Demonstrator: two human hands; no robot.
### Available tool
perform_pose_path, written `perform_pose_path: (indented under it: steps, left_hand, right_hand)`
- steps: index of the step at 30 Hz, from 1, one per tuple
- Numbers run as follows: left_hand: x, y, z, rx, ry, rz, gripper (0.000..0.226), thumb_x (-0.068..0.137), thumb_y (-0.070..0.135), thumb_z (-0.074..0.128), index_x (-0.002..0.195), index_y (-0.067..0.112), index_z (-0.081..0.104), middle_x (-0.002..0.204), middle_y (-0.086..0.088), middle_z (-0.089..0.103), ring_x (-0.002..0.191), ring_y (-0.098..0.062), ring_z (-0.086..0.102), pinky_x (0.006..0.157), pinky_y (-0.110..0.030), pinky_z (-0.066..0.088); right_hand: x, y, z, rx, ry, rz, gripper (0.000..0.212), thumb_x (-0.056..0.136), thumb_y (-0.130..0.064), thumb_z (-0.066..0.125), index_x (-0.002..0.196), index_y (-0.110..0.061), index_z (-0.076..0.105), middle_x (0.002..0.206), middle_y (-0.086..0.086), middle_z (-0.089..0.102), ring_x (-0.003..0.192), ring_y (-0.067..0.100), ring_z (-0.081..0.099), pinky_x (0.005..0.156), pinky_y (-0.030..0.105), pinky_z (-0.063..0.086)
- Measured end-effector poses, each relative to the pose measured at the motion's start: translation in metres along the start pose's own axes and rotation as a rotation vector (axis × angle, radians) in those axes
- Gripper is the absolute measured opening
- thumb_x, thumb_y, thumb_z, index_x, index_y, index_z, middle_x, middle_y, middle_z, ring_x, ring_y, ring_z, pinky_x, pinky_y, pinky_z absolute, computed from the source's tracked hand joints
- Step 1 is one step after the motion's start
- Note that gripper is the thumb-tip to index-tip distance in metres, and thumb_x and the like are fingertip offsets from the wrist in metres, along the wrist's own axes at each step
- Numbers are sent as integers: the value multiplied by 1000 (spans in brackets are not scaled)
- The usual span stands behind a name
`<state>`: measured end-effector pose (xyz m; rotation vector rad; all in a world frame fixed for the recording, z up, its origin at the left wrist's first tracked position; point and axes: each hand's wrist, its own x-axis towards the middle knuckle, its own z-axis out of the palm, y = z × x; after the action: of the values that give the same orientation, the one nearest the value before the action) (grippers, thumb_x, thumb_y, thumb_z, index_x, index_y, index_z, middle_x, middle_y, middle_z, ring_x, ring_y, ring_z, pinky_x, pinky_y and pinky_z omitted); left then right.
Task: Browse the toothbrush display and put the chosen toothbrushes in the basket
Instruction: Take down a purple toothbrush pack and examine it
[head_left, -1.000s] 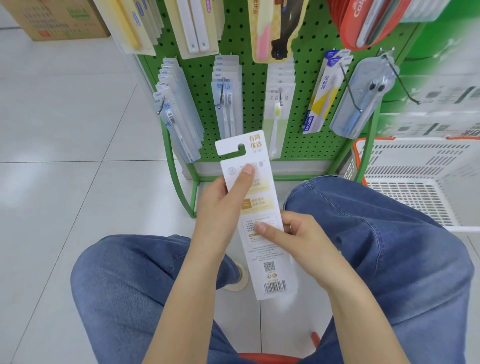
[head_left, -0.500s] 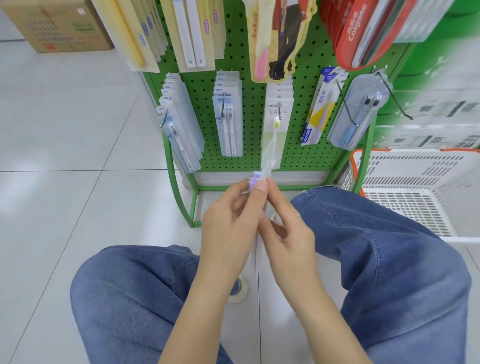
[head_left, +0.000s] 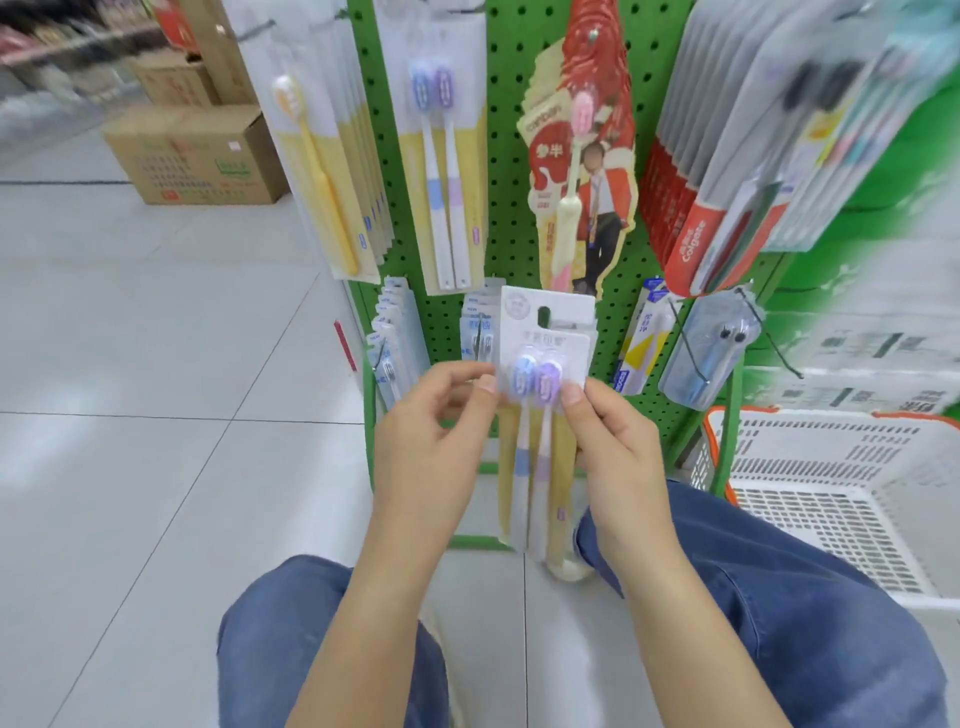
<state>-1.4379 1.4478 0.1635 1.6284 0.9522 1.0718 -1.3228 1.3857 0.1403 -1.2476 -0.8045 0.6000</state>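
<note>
Twin toothbrush pack (head_left: 537, 410), back side up a second ago, now flipped face-up. Left hand (head_left: 431, 441) and right hand (head_left: 613, 447) fingers pinch its edges, before the pegboard display (head_left: 511, 218). Inspection seems finished; basket (head_left: 831, 499) waits right, pack not yet in.

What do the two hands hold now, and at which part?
Both hold one two-toothbrush pack by its side edges near the brush heads: left hand at the left edge, right hand at the right.
</note>
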Motion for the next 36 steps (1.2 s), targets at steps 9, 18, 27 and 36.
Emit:
perform_pose_path:
  steps: [9, 18, 27, 36]
  left_hand:
    - [67, 53, -35, -121, 27, 120, 17, 95, 24, 60, 106, 15, 69, 100, 1, 74, 96, -17, 70, 91, -44, 55]
    - [122, 87, -55, -186, 55, 229, 14, 95, 14, 59, 86, 21, 67, 80, 5, 74, 75, -4, 69, 59, -18, 52]
    - [165, 111, -57, -214, 111, 269, 11, 95, 13, 60, 89, 17, 68, 82, 0, 74, 71, -3, 67, 55, -17, 51]
    - [174, 103, -55, -156, 116, 264, 12, 94, 15, 62, 86, 20, 68, 80, 3, 75, 73, -4, 69, 57, -17, 52]
  right_hand:
    - [61, -49, 41, 110, -192, -42, 39, 92, -33, 57, 88, 5, 62, 77, 17, 59, 78, 23, 53, 77, 38, 43]
    - [111, -91, 73, 0, -189, -226, 37, 92, -38, 51, 93, -5, 67, 96, 31, 60, 85, 43, 57, 83, 54, 48]
    - [159, -118, 86, -67, -196, -307, 31, 89, -35, 50, 86, -15, 73, 87, 13, 70, 79, 24, 63, 74, 45, 52]
    - [164, -108, 83, -130, -216, -275, 45, 90, -45, 48, 88, -3, 65, 91, 34, 59, 84, 52, 57, 76, 64, 49]
